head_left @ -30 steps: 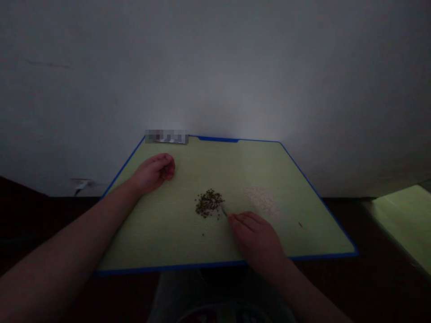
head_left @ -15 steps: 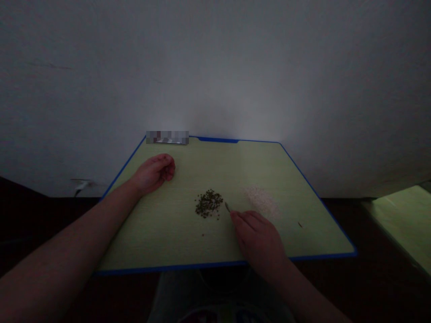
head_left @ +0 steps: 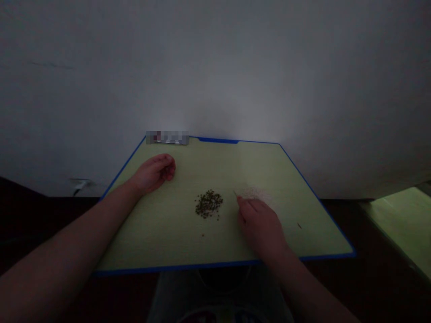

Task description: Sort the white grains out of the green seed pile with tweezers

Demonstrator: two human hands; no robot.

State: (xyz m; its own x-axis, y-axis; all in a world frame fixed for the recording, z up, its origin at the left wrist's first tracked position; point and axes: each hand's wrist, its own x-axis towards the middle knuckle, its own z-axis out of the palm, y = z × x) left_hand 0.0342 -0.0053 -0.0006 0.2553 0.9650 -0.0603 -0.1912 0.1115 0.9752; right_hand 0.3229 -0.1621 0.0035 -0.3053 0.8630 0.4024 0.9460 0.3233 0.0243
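Observation:
My left hand point(head_left: 155, 172) rests on the pale yellow-green table point(head_left: 161, 229) at the left, fingers curled loosely inward, with nothing seen in them. My right hand point(head_left: 261, 226) is closed in a pinch on a thin pointed tool point(head_left: 235, 193); only its tip shows beyond the fingertips, the remainder being hidden in the hand. Left of that tip lies a pile of small dark green-brown beans or seeds point(head_left: 208, 204) with some pale grains among them. A spread of whitish rice-like grains point(head_left: 257, 194) lies just behind my right hand, which partly covers it.
A small brown sliver point(head_left: 299, 225) lies at the right of the table, and a single grain point(head_left: 202, 235) in front of the dark pile. A blurred flat object point(head_left: 167, 137) sits at the back left corner. The wall point(head_left: 215, 80) rises behind; another surface point(head_left: 400, 220) stands at right.
My right hand has moved away from the dark pile, back and slightly right to the whitish grains, with the pointed tool still in it. My left hand stays put.

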